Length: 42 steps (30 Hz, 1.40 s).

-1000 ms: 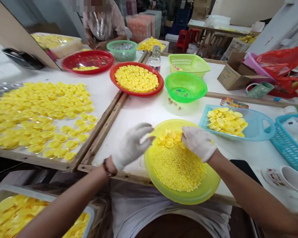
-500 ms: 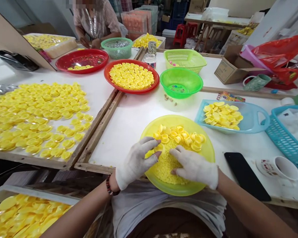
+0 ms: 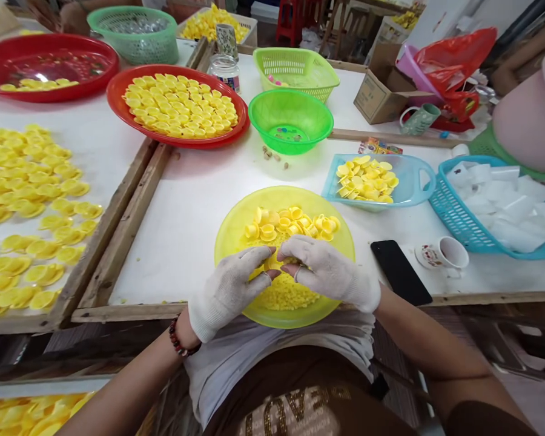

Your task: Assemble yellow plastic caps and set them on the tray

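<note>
Both gloved hands, left hand [image 3: 229, 289] and right hand [image 3: 329, 270], drew together, pinching yellow pieces [image 3: 284, 290] over yellow plate [image 3: 229, 227].

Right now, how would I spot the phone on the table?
Find the yellow plate under the gloved hands. Just right of it, near the table edge, lies the phone, beside a small cup. It is the only flat black thing there.

Both hands wear off-white knit gloves, left hand [image 3: 229, 290] and right hand [image 3: 329, 272]; dark red bead bracelet [image 3: 178, 339] on the left wrist, forearms bare, brown lettered shirt.
</note>
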{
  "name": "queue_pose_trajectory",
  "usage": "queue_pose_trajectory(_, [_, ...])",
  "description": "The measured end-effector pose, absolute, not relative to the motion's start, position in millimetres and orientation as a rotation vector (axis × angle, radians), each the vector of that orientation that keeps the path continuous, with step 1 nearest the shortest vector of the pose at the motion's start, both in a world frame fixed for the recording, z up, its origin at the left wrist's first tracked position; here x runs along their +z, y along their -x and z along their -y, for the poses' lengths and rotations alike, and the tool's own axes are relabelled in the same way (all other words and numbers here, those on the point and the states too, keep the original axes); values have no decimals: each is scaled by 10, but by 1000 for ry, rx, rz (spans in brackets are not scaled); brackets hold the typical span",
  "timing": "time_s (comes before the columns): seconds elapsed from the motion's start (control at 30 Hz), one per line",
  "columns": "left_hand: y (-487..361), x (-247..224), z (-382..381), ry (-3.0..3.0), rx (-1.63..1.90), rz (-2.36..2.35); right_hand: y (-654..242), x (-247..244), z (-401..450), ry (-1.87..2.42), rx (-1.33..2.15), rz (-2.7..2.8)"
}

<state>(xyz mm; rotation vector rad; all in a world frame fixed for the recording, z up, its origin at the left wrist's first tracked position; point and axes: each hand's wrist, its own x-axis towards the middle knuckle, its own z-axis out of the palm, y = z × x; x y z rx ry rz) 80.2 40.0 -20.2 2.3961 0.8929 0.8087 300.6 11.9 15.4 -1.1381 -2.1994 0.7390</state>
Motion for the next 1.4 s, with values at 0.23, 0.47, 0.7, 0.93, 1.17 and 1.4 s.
queue_pose_trajectory(0.23, [-753, -274, -336, -2424, 891, -945, -3075, 78, -110, 1310, 694, 2211])
queue_pose_trajectory(0.47, [-765, -293, -319, -2419, 956, -958, -2998, -92, 27, 1549, 778, 2798])
queue_pose_trajectory(0.7, [-779, -279, -314, -2433, 931, -998, -3014, 134, -77, 1265, 598, 2423])
queue_pose_trajectory(0.93, [-774, -318, -298, -2360, 901, -984, -2959, 212, -154, 1240, 614, 2285])
queue_pose_trajectory(1.17, [-729, -214, -316, -2199, 913, -924, -3239, -29, 2, 1570, 634, 2524])
queue_pose_trajectory(1.4, [-703, -263, -272, -2332, 831, -830, -2941, 22, -115, 1559, 948, 2140])
